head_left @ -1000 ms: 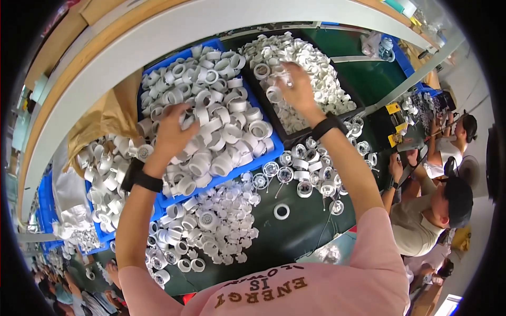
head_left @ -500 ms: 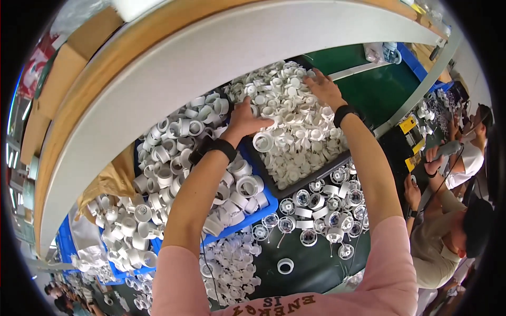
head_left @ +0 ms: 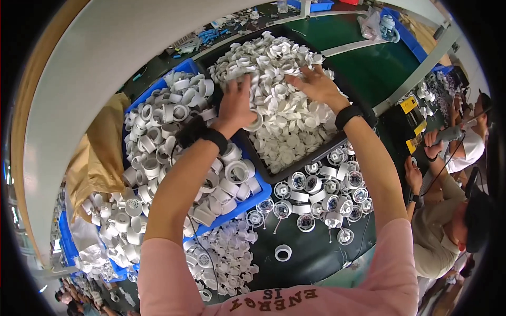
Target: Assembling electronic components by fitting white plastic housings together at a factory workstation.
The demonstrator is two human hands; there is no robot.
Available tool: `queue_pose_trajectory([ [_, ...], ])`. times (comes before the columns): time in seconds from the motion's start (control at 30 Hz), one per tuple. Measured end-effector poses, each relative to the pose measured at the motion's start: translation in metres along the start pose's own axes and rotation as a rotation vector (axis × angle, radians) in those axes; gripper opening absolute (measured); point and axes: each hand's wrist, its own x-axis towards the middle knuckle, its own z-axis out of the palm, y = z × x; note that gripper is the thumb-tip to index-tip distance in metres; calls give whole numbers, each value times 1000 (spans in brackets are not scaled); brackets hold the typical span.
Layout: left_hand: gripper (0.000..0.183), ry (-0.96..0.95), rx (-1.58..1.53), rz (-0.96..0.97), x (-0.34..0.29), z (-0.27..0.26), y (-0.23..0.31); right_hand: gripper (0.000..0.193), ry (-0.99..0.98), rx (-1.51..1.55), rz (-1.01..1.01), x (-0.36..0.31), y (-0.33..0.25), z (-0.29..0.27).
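Note:
Both hands are over a black bin (head_left: 263, 173) heaped with small white cup-shaped plastic pieces (head_left: 287, 145). My left hand (head_left: 235, 105) reaches over the heap's left side, fingers stretched and slightly blurred, with a white plastic ring (head_left: 255, 121) beside its palm. On the right side of the heap, my right hand (head_left: 320, 88) has its fingers spread on or just above the pieces. Neither hand shows anything gripped. Left of the bin, under my left forearm, stands a blue crate (head_left: 247, 206) full of white plastic collars (head_left: 179, 112).
Round white assemblies with clear faces (head_left: 332, 203) lie on the dark green table. A single white ring (head_left: 283, 253) and a pile of small white parts (head_left: 226, 258) are nearer. Brown paper (head_left: 97, 158) is at left; a pale shelf beam (head_left: 58, 105) arches above. A co-worker (head_left: 440, 231) works at right.
The view has shifted, showing more of the bin's far side and the table behind it. My left hand has turned its fingers farther forward; my right hand has moved inward over the heap.

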Motion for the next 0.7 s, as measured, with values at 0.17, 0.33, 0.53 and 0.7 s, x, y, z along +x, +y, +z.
queue_pose_trajectory([
  [0.17, 92, 101, -315, 61, -7, 10, 5, 101, 94, 224, 31, -22, -8, 15],
  [0.33, 76, 211, -397, 1, -14, 27, 21, 104, 266, 362, 119, -46, -27, 36],
  [0.53, 79, 126, -823, -128, -10, 15, 32, 100, 376, 744, 180, -50, -42, 48],
  [0.7, 77, 136, -817, -91, -34, -8, 34, 65, 369, 1145, 10, -71, -61, 53],
])
